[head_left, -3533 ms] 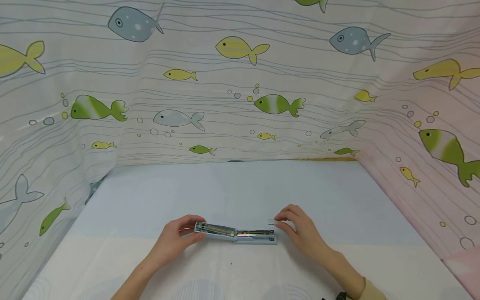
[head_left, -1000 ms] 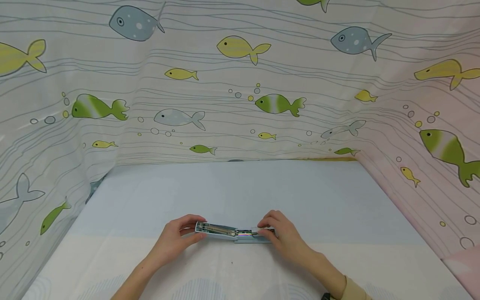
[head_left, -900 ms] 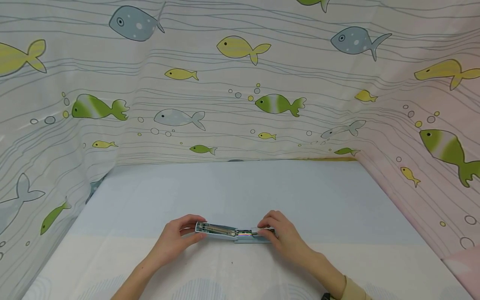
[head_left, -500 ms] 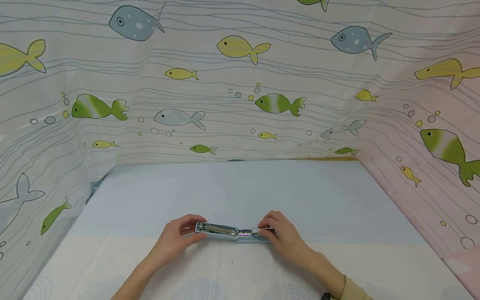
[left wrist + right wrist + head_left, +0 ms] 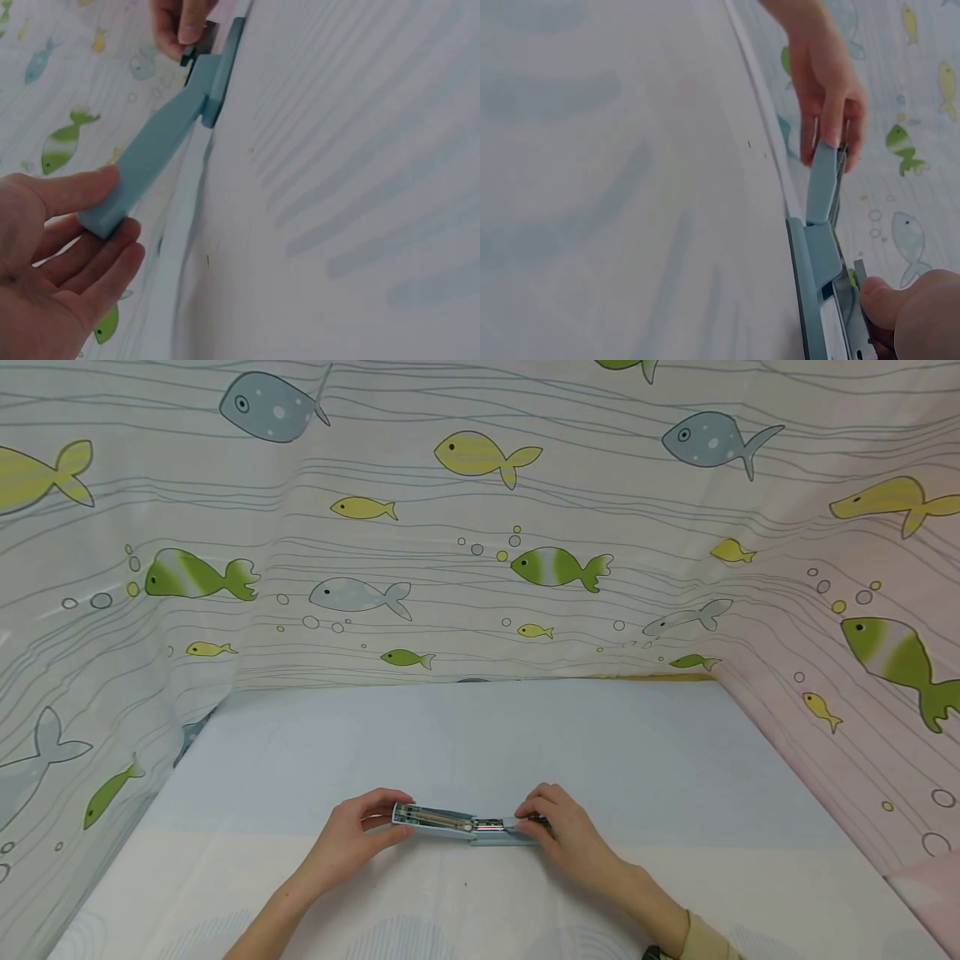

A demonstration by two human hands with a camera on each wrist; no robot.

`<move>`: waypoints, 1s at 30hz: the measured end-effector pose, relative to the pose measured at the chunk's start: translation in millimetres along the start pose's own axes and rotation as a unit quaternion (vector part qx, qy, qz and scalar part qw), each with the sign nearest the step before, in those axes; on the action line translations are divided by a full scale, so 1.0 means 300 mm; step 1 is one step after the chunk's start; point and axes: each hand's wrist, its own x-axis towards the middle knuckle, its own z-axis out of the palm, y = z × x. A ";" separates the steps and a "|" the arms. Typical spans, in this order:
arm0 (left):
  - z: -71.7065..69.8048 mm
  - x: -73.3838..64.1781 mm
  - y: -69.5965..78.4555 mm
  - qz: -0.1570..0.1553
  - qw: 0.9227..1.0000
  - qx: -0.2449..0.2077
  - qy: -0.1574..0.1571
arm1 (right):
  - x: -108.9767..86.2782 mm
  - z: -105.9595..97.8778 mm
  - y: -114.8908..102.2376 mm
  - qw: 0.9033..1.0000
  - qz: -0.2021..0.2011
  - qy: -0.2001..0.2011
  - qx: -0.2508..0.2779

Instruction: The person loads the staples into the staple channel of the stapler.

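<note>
The stapler rests folded open on the pale cloth, its cover angled upward. The left hand pinches the cover's free end between thumb and fingers; the right hand pinches a small grey strip at the stapler's metal track. Behind the stapler hangs a fish-print curtain.

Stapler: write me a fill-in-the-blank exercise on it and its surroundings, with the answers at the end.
The stapler is mainly light ____.
Its lifted top is held by the person's ____ hand.
The person's ____ hand pinches a staple strip.
The hanging cloth is printed with green, yellow and blue ____.
Missing words: blue; left; right; fish.
</note>
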 end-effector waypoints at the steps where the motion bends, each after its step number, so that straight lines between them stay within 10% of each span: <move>1: 0.000 0.000 0.000 -0.001 1.000 0.000 0.000 | 0.000 0.001 0.000 1.000 -0.001 0.001 -0.001; 30: 0.001 0.003 0.001 -0.008 1.000 0.010 0.002 | -0.002 0.014 0.003 1.000 -0.009 0.019 0.002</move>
